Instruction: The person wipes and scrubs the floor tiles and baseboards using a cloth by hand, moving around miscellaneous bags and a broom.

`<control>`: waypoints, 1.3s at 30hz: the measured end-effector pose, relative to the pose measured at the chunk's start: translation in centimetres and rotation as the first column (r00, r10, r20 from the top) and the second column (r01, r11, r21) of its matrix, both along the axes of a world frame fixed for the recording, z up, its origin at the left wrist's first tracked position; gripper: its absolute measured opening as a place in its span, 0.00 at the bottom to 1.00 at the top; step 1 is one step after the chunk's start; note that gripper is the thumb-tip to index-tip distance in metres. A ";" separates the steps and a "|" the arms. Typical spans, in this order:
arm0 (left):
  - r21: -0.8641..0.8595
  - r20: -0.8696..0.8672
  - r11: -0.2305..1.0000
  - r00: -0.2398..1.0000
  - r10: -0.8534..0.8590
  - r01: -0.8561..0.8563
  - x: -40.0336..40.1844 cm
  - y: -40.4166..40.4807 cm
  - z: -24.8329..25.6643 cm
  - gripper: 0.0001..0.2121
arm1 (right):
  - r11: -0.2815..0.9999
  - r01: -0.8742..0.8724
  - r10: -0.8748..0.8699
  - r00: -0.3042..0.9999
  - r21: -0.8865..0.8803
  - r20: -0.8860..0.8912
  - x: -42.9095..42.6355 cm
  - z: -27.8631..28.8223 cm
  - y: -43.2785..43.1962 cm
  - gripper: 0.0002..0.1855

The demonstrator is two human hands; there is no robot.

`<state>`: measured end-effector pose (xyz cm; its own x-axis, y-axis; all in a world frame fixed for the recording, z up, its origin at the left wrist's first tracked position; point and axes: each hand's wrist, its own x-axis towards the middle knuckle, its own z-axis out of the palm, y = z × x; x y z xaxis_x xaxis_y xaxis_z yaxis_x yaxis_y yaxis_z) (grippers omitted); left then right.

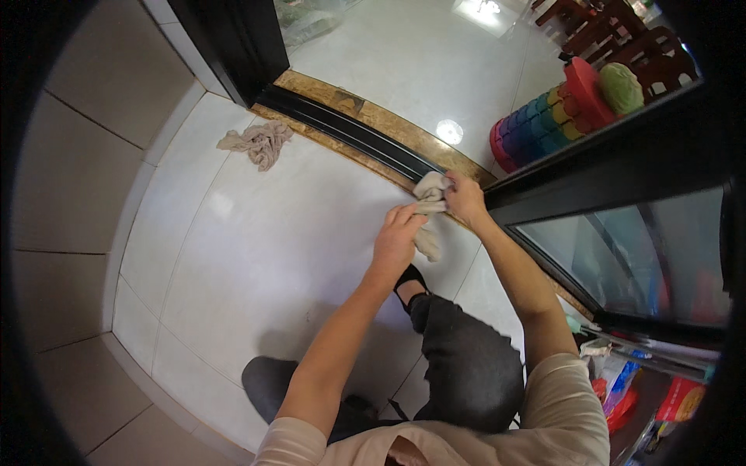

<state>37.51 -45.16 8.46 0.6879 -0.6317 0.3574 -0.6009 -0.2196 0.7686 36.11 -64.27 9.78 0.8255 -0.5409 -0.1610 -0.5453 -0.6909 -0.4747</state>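
Both hands grip one light cloth near the right end of a black sliding-door track. My right hand holds the cloth's upper part against the track, close to the glass door's edge. Lower and to the left, my left hand has its fingers on another fold, and a loose end hangs beneath them. Brown stone-patterned threshold strips border the track. A second, beige-brown rag lies crumpled on the white floor tiles near the track's left end.
A black-framed glass door panel stands close on the right. Beyond the threshold is a rainbow-coloured round container with a cabbage on its red top. Wooden chairs are behind it. Packaged goods sit on a rack at lower right.
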 end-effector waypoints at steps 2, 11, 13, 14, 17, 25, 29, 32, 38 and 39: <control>0.114 0.008 0.994 1.000 0.004 -0.005 0.1 -2.0 -2.0 0.17 | 0.996 -0.019 0.021 0.999 -0.087 0.024 0.1 -1.5 -0.9 0.19; 0.648 -0.025 0.758 0.992 0.127 -0.081 2.0 2.6 -15.1 0.21 | 0.883 -0.326 0.372 0.925 -0.338 0.079 -1.4 -14.4 -5.1 0.29; 0.676 0.024 0.708 0.967 0.255 -0.203 5.3 4.4 -15.1 0.22 | 0.868 -0.356 0.413 0.904 -0.347 0.107 2.0 -14.0 -4.7 0.28; 0.674 0.023 0.707 0.963 0.269 -0.214 7.0 4.6 -15.0 0.22 | 0.830 -0.430 0.499 0.857 -0.356 0.130 4.0 -14.0 -4.4 0.28; 0.750 0.048 0.605 0.934 0.354 -0.268 11.7 4.0 -12.4 0.23 | 0.757 -0.540 0.626 0.761 -0.368 0.172 9.9 -14.2 -3.5 0.27; 0.856 0.009 0.449 0.877 0.480 -0.255 20.6 5.9 -11.4 0.28 | 0.613 -0.657 0.777 0.601 -0.439 0.187 29.7 -15.2 5.7 0.25; 0.767 -0.031 0.597 0.916 0.399 -0.234 20.0 7.4 -12.3 0.28 | 0.622 -0.686 0.781 0.577 -0.378 0.238 37.9 -15.1 9.6 0.26; 0.823 -0.081 0.536 0.896 0.437 -0.187 20.4 6.8 -11.9 0.26 | 0.562 -0.689 0.816 0.553 -0.458 0.169 43.4 -14.7 12.5 0.27; 0.830 -0.088 0.533 0.906 0.414 -0.163 20.8 6.2 -10.9 0.29 | 0.606 -0.672 0.764 0.641 -0.425 0.076 48.0 -13.7 15.7 0.23; 0.847 -0.092 0.511 0.905 0.416 -0.149 20.7 6.4 -10.8 0.30 | 0.637 -0.676 0.755 0.644 -0.370 0.124 47.6 -13.4 16.0 0.22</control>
